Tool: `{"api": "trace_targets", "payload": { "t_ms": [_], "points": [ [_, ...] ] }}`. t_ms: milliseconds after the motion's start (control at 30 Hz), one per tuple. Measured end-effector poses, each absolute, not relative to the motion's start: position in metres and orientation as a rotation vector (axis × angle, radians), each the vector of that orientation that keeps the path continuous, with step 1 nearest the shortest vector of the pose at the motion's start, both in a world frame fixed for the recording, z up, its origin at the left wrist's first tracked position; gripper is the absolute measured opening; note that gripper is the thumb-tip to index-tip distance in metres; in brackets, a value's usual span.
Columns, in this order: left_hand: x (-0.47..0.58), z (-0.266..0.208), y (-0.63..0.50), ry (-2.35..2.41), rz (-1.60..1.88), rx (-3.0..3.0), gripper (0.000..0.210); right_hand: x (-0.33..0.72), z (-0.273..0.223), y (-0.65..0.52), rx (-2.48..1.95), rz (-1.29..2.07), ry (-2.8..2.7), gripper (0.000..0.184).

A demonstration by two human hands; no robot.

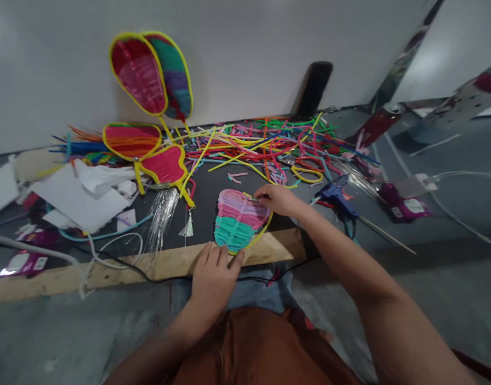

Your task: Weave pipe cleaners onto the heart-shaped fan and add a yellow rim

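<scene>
Brown garment [265,350]; left hand [215,272] spread at panel [235,219], right hand [279,200] pinching yellow stem [265,230]
Slack fingertips could let it spring loose

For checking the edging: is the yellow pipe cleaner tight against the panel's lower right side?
No, apart: a gap shows between the yellow pipe cleaner and the panel.
</scene>
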State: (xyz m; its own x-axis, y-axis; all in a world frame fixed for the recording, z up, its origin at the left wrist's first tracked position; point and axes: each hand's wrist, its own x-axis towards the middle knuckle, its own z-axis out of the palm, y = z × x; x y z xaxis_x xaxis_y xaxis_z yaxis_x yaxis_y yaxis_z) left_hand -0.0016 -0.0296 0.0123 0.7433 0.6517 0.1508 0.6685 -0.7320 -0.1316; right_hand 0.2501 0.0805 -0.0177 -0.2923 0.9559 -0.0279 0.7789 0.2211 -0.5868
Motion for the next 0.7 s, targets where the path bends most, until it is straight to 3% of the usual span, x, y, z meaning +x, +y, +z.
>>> {"api": "trace_targets", "payload": {
  "t_ms": [167,700],
  "points": [
    [-0.004,0.005,-0.022,-1.024,-0.213,-2.736,0.026,0.244,-0.014,0.08,-1.719,0.664,-2.186,0.038],
    [-0.011,-0.004,-0.011,-1.142,-0.489,-2.738,0.011,0.24,-0.016,0.076,-1.78,0.572,-2.153,0.035]
  ]
}}
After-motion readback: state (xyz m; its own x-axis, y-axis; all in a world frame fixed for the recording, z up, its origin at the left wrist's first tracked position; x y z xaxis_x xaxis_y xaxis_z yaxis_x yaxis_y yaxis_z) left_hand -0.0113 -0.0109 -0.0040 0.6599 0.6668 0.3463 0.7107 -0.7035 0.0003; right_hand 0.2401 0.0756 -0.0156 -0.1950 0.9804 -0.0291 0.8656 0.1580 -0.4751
